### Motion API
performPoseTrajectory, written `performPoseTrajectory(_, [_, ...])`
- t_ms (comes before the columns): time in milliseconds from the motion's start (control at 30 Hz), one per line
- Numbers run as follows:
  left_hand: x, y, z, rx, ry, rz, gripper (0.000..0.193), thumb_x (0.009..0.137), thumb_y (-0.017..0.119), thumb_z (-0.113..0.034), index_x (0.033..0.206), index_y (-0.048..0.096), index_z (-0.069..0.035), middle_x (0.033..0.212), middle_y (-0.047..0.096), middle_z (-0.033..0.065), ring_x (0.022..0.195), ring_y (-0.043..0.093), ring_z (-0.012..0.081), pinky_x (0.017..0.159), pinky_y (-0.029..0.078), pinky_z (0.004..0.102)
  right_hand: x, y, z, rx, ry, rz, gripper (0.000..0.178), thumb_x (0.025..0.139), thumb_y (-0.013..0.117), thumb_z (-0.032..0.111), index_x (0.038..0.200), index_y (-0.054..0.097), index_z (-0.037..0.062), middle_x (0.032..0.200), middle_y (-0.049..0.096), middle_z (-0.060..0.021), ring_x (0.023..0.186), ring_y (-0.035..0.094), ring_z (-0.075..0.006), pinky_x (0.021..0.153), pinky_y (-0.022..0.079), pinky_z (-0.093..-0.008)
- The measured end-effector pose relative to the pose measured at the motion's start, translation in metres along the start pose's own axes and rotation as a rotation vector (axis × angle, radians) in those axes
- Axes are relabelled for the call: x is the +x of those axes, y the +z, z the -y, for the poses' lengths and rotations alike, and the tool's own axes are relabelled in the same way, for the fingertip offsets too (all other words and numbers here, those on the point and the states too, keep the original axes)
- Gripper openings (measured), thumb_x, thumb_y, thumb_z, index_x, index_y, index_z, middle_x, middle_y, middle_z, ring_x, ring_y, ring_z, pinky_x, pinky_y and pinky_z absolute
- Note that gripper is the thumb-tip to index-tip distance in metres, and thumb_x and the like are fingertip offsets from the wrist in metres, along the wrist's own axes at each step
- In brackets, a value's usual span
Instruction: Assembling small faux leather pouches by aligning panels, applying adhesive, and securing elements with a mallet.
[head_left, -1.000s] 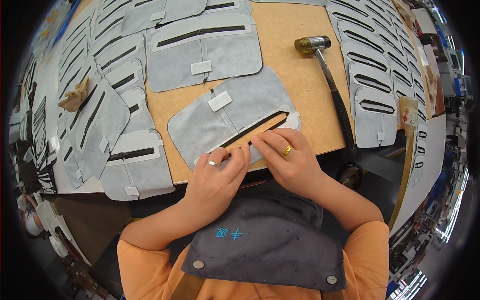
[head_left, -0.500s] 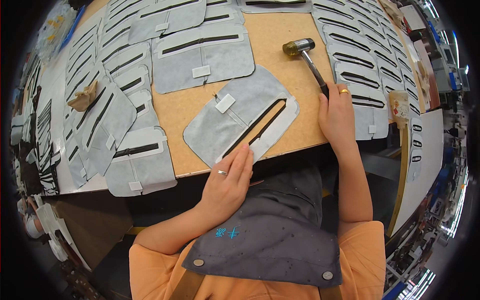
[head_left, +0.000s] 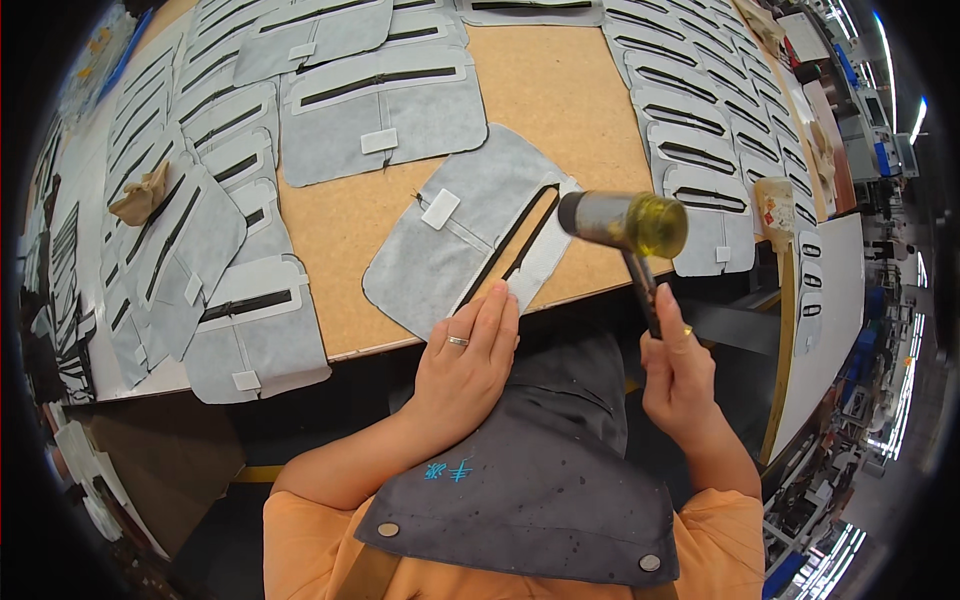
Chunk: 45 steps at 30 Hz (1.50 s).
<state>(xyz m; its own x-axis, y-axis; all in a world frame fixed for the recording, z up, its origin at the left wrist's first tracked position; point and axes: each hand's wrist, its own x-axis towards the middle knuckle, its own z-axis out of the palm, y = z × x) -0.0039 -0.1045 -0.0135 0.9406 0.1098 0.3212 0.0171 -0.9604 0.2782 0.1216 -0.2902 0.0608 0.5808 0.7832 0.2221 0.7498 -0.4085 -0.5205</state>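
Note:
A grey fabric panel [head_left: 410, 270] with a long black-edged slot and a small white tag lies at a slant by the table's near edge. Flat on its lower corner, beside the slot's near end, rest the outstretched fingers of my left hand [head_left: 465, 365]. My right hand [head_left: 682, 375] is wrapped round the dark handle of a mallet [head_left: 610, 222], holding it raised. The mallet's head has a clear yellow face and a dark face, and hides part of the panel's right edge and the board.
The brown board [head_left: 545, 85] lies under the panel. Similar grey panels [head_left: 395, 110] overlap on the left and in rows on the right [head_left: 690, 155]. A crumpled tan cloth [head_left: 140, 197] sits on the left pieces. A worn block [head_left: 774, 212] stands at the right edge.
The mallet has come up off the board, toward me, its yellow face swinging round to the right. My right hand has drawn back past the table edge. My left hand stays on the panel.

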Motion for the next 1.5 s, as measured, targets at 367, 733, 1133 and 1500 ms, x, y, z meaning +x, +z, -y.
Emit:
performPoseTrajectory(367, [-0.001, -0.005, -0.006, 0.013, -0.016, 0.014, 0.049, 0.081, 0.067, -0.016, 0.124, 0.053, 0.002, 0.131, 0.050, 0.0144, 0.107, 0.051, 0.0260, 0.088, 0.041, 0.0357, -0.006, 0.011, 0.005, -0.044, -0.036, 0.127, 0.062, 0.085, 0.059, 0.000, 0.143, 0.040, 0.0083, 0.068, 0.051, -0.0090, 0.053, 0.054, -0.0240, 0.049, 0.048, -0.0318])
performPoseTrajectory(733, [0.004, -0.008, -0.008, 0.017, -0.050, 0.021, 0.050, 0.080, 0.068, -0.018, 0.123, 0.054, 0.002, 0.128, 0.051, 0.0131, 0.101, 0.052, 0.0275, 0.086, 0.043, 0.0365, -0.009, 0.038, -0.006, -0.038, 0.069, 0.188, 0.060, 0.087, 0.058, 0.006, 0.144, 0.041, 0.0151, 0.066, 0.053, -0.0114, 0.050, 0.055, -0.0258, 0.047, 0.049, -0.0358])
performPoseTrajectory(1133, [0.010, -0.016, -0.009, 0.042, -0.028, 0.071, 0.048, 0.079, 0.069, -0.019, 0.119, 0.055, 0.004, 0.125, 0.053, 0.0133, 0.098, 0.053, 0.0263, 0.082, 0.043, 0.0361, 0.001, 0.046, -0.021, -0.015, 0.007, 0.091, 0.069, 0.086, 0.057, 0.006, 0.148, 0.032, 0.0211, 0.066, 0.049, -0.0119, 0.046, 0.052, -0.0271, 0.045, 0.048, -0.0368])
performPoseTrajectory(1500, [0.010, -0.018, -0.013, 0.176, -0.004, 0.081, 0.043, 0.082, 0.065, -0.020, 0.117, 0.058, 0.002, 0.121, 0.057, 0.0122, 0.103, 0.054, 0.0231, 0.087, 0.041, 0.0353, 0.009, 0.009, -0.013, -0.109, -0.046, 0.217, 0.073, 0.081, 0.058, 0.001, 0.147, 0.036, 0.0219, 0.065, 0.048, -0.0109, 0.043, 0.050, -0.0240, 0.043, 0.047, -0.0342])
